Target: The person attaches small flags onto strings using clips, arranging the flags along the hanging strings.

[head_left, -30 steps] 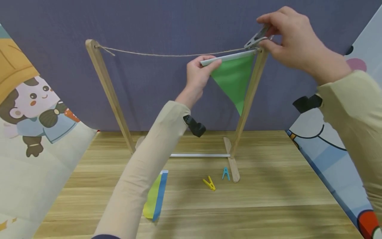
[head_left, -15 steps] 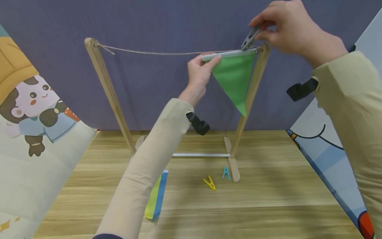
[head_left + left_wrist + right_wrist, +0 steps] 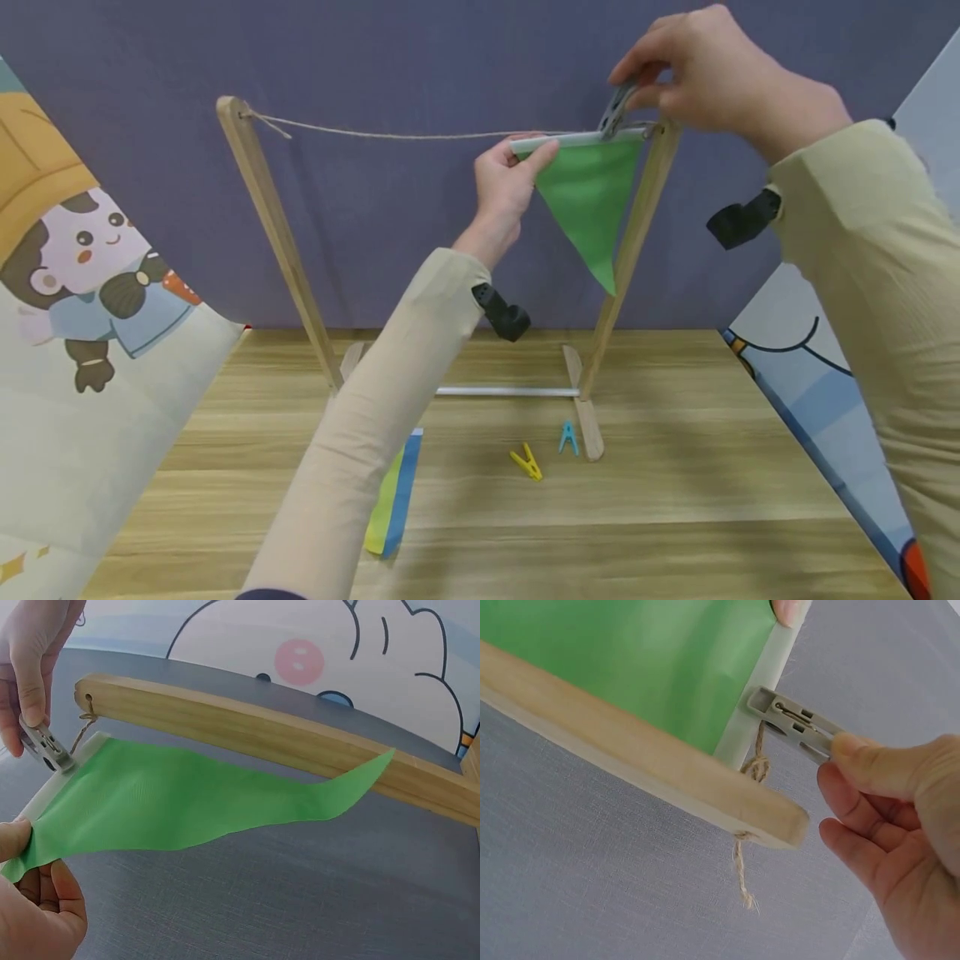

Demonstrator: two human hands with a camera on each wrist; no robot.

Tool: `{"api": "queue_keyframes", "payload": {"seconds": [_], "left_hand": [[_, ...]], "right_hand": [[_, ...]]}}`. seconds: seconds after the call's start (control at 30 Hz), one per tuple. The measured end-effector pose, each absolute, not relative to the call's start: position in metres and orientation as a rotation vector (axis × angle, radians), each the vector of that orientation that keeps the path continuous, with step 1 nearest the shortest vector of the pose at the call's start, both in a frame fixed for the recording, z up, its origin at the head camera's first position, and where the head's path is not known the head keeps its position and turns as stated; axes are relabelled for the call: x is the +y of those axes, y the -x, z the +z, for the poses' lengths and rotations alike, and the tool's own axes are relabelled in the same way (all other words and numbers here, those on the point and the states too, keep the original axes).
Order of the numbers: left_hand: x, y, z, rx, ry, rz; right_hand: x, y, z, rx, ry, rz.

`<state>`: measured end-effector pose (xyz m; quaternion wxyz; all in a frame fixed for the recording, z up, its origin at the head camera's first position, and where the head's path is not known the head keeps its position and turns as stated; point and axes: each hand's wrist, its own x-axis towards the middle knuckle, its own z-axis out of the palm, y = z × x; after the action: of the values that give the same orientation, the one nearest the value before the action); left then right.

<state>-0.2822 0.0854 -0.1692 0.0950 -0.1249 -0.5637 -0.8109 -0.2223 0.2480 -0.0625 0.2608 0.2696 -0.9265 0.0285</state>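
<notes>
My left hand (image 3: 504, 185) pinches the left end of the white top band of a green triangular pennant (image 3: 591, 204), holding it up along the twine (image 3: 405, 136). The pennant's tip hangs by the right wooden post (image 3: 637, 221). My right hand (image 3: 720, 83) grips a grey clothespin (image 3: 615, 112) between thumb and fingers. In the right wrist view the jaws of the clothespin (image 3: 791, 720) sit over the white band, beside the knot in the twine (image 3: 757, 766). From the left wrist view, the clothespin (image 3: 46, 746) is near the band's far end.
A yellow clothespin (image 3: 528, 462) and a blue clothespin (image 3: 568, 437) lie on the wooden tabletop (image 3: 675, 500). Left of them are a yellow-green and a blue pennant (image 3: 402, 500), partly behind my left sleeve. The left post (image 3: 277, 233) and a white crossbar (image 3: 510, 391) belong to the stand.
My right hand has moved left and the clothespin has come down from above the twine onto the pennant's white band, its handles closer together. My left hand has shifted slightly right.
</notes>
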Motion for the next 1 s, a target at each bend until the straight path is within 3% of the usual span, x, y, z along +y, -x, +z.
{"api": "queue_keyframes", "payload": {"seconds": [1.0], "left_hand": [[0.0902,0.2836,-0.1757,-1.672,0.455,-2.39]], "right_hand": [[0.2449,0.2294,-0.0724,-2.637,-0.745,0.097]]}}
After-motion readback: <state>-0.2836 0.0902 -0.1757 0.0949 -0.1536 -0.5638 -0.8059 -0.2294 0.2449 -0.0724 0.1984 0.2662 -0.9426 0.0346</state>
